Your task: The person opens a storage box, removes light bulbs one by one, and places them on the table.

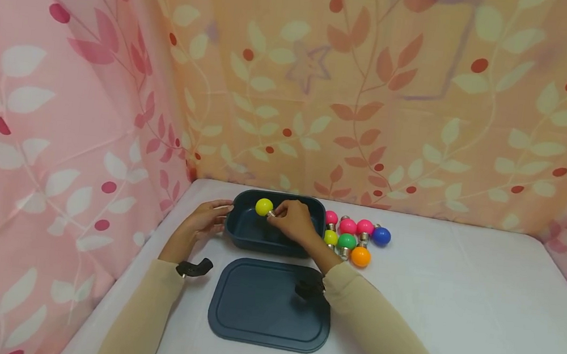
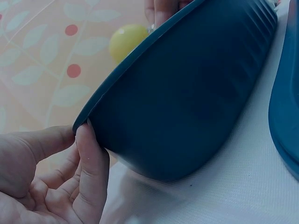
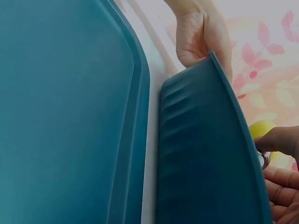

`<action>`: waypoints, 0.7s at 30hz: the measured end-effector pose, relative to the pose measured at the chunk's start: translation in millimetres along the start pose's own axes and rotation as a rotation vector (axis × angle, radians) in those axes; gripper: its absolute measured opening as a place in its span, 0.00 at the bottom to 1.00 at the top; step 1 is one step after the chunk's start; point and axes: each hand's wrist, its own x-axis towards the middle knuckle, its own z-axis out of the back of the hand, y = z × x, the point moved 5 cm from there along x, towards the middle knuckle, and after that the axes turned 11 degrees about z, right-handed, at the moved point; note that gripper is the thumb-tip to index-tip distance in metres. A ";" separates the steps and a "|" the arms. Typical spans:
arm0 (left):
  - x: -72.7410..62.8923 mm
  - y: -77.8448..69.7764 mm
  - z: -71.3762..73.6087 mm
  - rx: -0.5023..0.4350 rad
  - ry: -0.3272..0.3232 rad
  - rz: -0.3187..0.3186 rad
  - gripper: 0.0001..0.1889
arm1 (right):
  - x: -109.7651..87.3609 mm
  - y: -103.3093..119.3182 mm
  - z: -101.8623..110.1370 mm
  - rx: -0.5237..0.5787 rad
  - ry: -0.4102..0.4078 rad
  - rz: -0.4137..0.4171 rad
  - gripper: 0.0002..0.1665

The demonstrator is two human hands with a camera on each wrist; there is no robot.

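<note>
A yellow light bulb (image 1: 264,207) is held over the dark blue container (image 1: 236,240). My right hand (image 1: 293,219) pinches it by its metal screw base, the round end pointing left. At the container's left end, my left hand (image 1: 206,219) grips the rim between thumb and fingers, as the left wrist view shows with the left hand (image 2: 70,172) at the edge. In the right wrist view the yellow bulb (image 3: 262,127) is partly hidden behind the container wall (image 3: 205,154). Most of the container's inside is hidden by my right hand.
A dark blue lid (image 1: 271,307) lies flat in front of the container. Right of the container is a cluster of several bulbs, among them a green bulb (image 1: 346,242), an orange bulb (image 1: 360,257) and a blue bulb (image 1: 381,236). Patterned cloth (image 1: 373,94) hangs behind the white-covered table (image 1: 455,307).
</note>
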 end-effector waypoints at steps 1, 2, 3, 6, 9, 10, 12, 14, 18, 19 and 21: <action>-0.2 0.3 0.0 -0.006 0.003 -0.001 0.24 | -2.0 0.8 1.9 0.001 -0.001 0.006 0.12; -0.6 0.6 0.1 -0.009 0.004 -0.002 0.23 | -4.0 1.5 3.6 0.002 -0.001 0.011 0.12; -1.0 0.9 0.2 -0.010 0.006 -0.004 0.23 | -5.9 2.4 5.6 0.001 -0.002 0.018 0.12; -2.2 1.8 1.0 -0.002 0.005 -0.006 0.25 | -12.4 5.3 11.8 0.013 -0.009 0.032 0.12; -2.9 2.6 1.5 0.005 -0.001 -0.004 0.25 | -18.8 7.6 19.0 0.020 -0.026 0.038 0.13; -2.9 2.8 1.6 0.007 -0.001 -0.003 0.26 | -20.9 7.3 21.0 0.018 -0.031 0.038 0.13; -2.7 3.2 1.6 0.012 -0.007 0.000 0.25 | -25.0 6.7 25.3 0.012 -0.040 0.036 0.13; -2.2 3.3 1.2 0.014 -0.007 0.004 0.26 | -29.6 5.8 29.4 -0.002 -0.040 0.028 0.13; -0.7 3.0 1.2 0.015 -0.017 0.012 0.25 | -39.0 4.7 37.4 0.017 -0.030 0.012 0.13; -0.3 2.6 1.1 0.013 -0.016 0.011 0.26 | -41.3 4.6 39.7 0.025 -0.031 0.010 0.13; 0.0 1.5 1.2 0.010 -0.019 0.009 0.25 | -45.5 5.4 44.5 0.041 -0.037 0.012 0.13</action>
